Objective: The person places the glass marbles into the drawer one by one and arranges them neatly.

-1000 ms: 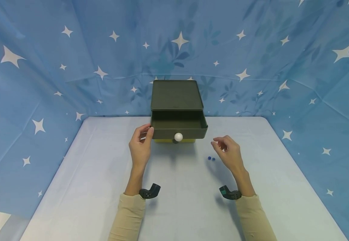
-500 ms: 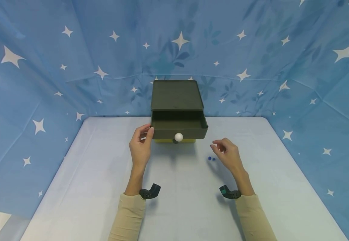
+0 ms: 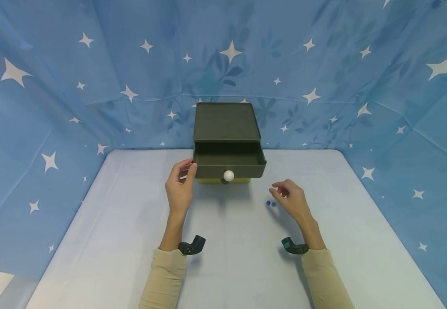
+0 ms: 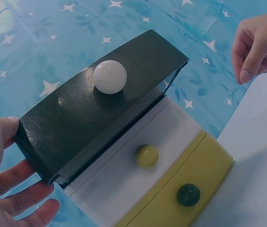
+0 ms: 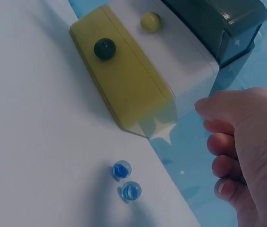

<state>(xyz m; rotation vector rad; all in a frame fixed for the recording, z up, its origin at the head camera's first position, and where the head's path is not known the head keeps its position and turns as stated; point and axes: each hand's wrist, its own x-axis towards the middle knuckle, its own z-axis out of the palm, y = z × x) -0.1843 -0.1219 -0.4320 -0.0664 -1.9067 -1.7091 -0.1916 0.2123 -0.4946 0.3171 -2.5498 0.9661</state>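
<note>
The small chest has a dark green top drawer (image 3: 229, 159), pulled out, its inside bare where it shows. A white round knob (image 4: 110, 77) sits on that drawer's front. My left hand (image 3: 180, 189) grips the drawer's left front corner, thumb on the front face and fingers along the side. My right hand (image 3: 292, 198) hovers right of the chest with fingers loosely curled and nothing seen in them. Two blue-swirled glass marbles, one marble (image 5: 122, 169) beside another marble (image 5: 131, 190), lie on the table just left of and below the right hand in the head view.
Below the green drawer are a white drawer (image 4: 119, 175) with a yellow knob (image 4: 147, 156) and a yellow drawer (image 5: 124, 85) with a dark green knob (image 5: 105, 48). The chest stands at the white table's (image 3: 223, 257) back edge, before a blue star-printed curtain (image 3: 223, 73).
My right hand has shifted slightly down and left, nearer to the marbles. The left hand and the pulled-out drawer stay where they were.
</note>
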